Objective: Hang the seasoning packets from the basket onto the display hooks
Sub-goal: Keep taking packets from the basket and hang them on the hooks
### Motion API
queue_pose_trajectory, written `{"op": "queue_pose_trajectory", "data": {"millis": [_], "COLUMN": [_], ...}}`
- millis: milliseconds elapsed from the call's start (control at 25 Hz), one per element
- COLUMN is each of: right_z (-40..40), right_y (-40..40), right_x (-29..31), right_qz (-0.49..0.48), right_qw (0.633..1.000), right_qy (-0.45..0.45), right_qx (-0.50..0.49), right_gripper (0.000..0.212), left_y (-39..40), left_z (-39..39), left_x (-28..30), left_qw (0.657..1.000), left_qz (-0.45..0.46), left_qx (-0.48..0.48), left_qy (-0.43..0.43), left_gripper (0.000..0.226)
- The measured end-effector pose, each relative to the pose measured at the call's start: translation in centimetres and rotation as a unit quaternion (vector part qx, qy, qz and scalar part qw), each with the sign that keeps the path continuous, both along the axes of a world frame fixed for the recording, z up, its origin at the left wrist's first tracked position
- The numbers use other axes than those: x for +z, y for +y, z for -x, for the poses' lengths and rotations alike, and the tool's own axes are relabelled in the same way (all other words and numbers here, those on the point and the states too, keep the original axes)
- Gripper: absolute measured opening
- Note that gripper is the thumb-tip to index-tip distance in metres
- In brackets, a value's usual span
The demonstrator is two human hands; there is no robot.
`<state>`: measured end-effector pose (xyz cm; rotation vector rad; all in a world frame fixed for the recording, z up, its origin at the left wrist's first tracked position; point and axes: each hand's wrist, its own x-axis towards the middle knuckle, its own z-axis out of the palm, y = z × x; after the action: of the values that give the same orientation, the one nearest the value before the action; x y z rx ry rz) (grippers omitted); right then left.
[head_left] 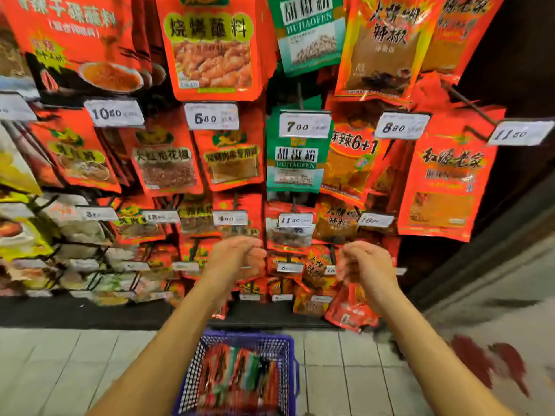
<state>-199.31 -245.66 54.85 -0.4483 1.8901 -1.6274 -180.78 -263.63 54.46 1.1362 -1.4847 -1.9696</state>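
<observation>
- Underfoot, pale square floor tiles run up to a dark base strip below a shop display wall; two blurred red shapes lie on the floor at right, too smeared to identify.
- Hanging packets crowd the wall in rows, glossy flat pouches, mostly red-orange with printed food pictures, with two green ones in the centre column.
- White price tags sit on the hook ends in front of each column, among them 10.60, 6.80, 7.00, 8.80 and 11.50.
- Lower rows at left hold paler, yellow and white bags, softly blurred.
- Basket: blue plastic mesh, rectangular, standing on the tiles between the forearms, packed with upright red, green and white seasoning packets.
- Left hand is raised before the low rows, fingers curled inward; whether its grip pinches anything cannot be told, as the fingertips are hidden and blurred.
- Right hand is raised level with it, fingers curled downward, and a crinkled red pouch hangs just below it; whether the grip is actually on that pouch cannot be told.
</observation>
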Motion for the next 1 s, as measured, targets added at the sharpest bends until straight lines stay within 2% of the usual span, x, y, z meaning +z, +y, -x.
{"op": "queue_pose_trajectory", "data": {"millis": [160,320,440,520,640,760,840,880,960,1000], "right_z": [-2.1,-4.6,-7.6,-9.4,-11.7,-14.3,-15.8,-16.3,-17.1,-17.2], "right_y": [0.0,-0.3,-0.6,-0.8,-1.2,-1.3,-1.1,-1.1,-1.4,-1.8], "right_x": [-10.7,-21.8,-32.9,-41.7,-55.6,-69.3,-76.8,-79.4,-83.6,-85.4], "right_qz": [-0.117,-0.218,-0.3,-0.337,-0.386,-0.436,-0.463,-0.472,-0.474,-0.471], "right_qw": [0.989,0.962,0.931,0.912,0.885,0.83,0.801,0.801,0.814,0.821], "right_qy": [-0.083,-0.159,-0.2,-0.224,-0.256,-0.343,-0.369,-0.357,-0.32,-0.304], "right_qx": [0.021,0.047,0.065,0.069,0.055,0.062,0.085,0.093,0.106,0.111], "right_gripper": [0.026,0.021,0.018,0.023,0.025,0.028,0.025,0.02,0.009,0.01], "left_y": [1.4,3.1,3.4,3.1,2.2,2.2,2.2,2.1,1.7,1.6], "left_z": [-3.4,-6.0,-8.3,-10.1,-12.2,-14.1,-15.2,-15.4,-15.2,-14.9], "left_x": [-10.5,-20.7,-31.8,-40.6,-53.9,-67.1,-74.3,-76.8,-81.1,-83.1], "left_qw": [0.988,0.961,0.932,0.919,0.907,0.893,0.883,0.878,0.869,0.864], "left_qz": [-0.102,-0.163,-0.21,-0.227,-0.222,-0.237,-0.227,-0.205,-0.124,-0.07], "left_qx": [0.053,0.104,0.146,0.142,0.122,0.123,0.059,0.023,-0.044,-0.067], "left_qy": [-0.106,-0.197,-0.258,-0.29,-0.335,-0.363,-0.407,-0.432,-0.477,-0.495], "left_gripper": [0.02,0.02,0.023,0.024,0.023,0.02,0.017,0.011,0.022,0.027]}}
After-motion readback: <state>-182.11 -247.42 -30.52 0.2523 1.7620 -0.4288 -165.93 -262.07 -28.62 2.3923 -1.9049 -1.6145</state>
